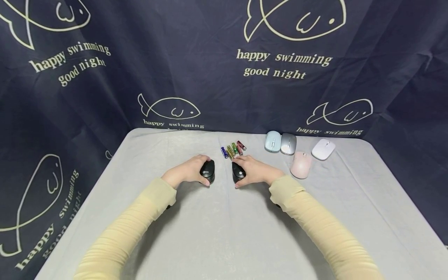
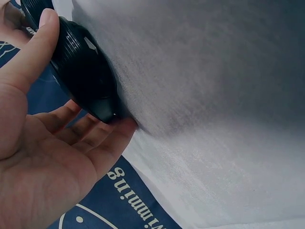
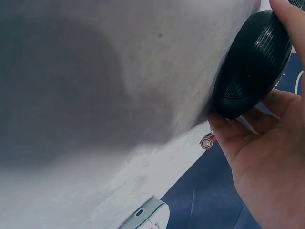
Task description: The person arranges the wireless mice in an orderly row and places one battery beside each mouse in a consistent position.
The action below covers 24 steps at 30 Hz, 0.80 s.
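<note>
Black mice sat side by side mid-table: left hand (image 1: 187,171) curled around left mouse (image 1: 208,171), right hand (image 1: 255,171) gripping right mouse (image 1: 238,173); batteries (image 1: 233,149), seemingly loose, lay just behind.

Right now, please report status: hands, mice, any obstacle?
Left hand grips one black mouse. Right hand grips other black mouse. Batteries lie just behind, no obstacle between.

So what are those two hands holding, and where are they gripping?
Each grips a black computer mouse by its sides: left hand on one mouse, right hand on the other.
</note>
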Available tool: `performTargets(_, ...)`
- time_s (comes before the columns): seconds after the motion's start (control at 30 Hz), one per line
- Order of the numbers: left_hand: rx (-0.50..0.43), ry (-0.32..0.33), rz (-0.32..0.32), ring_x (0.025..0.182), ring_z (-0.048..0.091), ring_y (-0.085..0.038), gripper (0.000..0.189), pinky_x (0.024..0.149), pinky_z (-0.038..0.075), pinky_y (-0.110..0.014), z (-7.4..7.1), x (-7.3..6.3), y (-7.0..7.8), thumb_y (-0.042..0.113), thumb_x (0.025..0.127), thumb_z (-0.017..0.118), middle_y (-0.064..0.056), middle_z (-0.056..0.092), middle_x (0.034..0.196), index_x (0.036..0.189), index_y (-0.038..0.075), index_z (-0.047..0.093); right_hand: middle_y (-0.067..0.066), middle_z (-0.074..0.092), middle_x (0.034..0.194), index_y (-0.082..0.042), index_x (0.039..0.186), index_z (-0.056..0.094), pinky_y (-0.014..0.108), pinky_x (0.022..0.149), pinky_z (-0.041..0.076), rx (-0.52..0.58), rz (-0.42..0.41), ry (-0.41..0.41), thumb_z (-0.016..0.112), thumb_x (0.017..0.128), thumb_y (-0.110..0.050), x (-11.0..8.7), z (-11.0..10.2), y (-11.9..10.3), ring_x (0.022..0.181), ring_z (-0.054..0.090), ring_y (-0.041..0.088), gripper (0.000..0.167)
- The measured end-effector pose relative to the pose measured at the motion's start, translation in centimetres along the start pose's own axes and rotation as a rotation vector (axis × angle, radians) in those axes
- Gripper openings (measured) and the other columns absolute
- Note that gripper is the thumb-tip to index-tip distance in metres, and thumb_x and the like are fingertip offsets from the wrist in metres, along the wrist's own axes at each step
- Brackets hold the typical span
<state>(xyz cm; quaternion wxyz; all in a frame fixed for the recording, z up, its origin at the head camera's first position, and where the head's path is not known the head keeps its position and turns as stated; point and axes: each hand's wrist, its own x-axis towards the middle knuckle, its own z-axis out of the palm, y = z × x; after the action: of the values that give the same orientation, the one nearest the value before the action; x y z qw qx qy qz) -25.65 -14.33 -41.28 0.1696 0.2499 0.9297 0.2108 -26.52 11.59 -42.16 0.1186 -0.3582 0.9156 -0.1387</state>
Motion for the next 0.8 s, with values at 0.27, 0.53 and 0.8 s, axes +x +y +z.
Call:
performTargets(0.27,0.01,-0.001,-0.014,0.13,0.04,-0.033,0.09,0.11,0.031,-0.042,0.0,-0.1,0.2,0.028,0.069,0.084,-0.022,0.041,0.14,0.138,-0.005,0.037,0.024,0.033,0.147,0.0,0.144,0.035,0.047,0.107,0.033,0.021,0.003,0.002,0.079,0.071,-0.043,-0.3,0.0,-0.2,0.132,0.033,0.041,0.095)
performTargets(0.53,0.012,0.002,-0.003,0.13,0.039,-0.034,0.09,0.11,0.031,-0.042,0.1,-0.3,0.3,0.029,0.07,0.084,-0.023,0.04,0.14,0.138,-0.006,0.037,0.023,0.033,0.147,0.002,0.143,0.035,0.047,0.109,0.032,0.036,-0.003,0.014,0.079,0.072,-0.043,-0.7,-0.5,-0.2,0.134,0.031,0.039,0.095)
performTargets(0.8,0.013,0.0,-0.014,0.131,0.039,-0.034,0.09,0.11,0.031,-0.042,0.0,-0.2,0.3,0.028,0.07,0.084,-0.023,0.04,0.141,0.138,-0.005,0.036,0.025,0.034,0.146,0.005,0.143,0.034,0.048,0.111,0.027,0.012,0.0,0.027,0.076,0.076,-0.042,-1.6,-1.9,0.0,0.136,0.03,0.039,0.092)
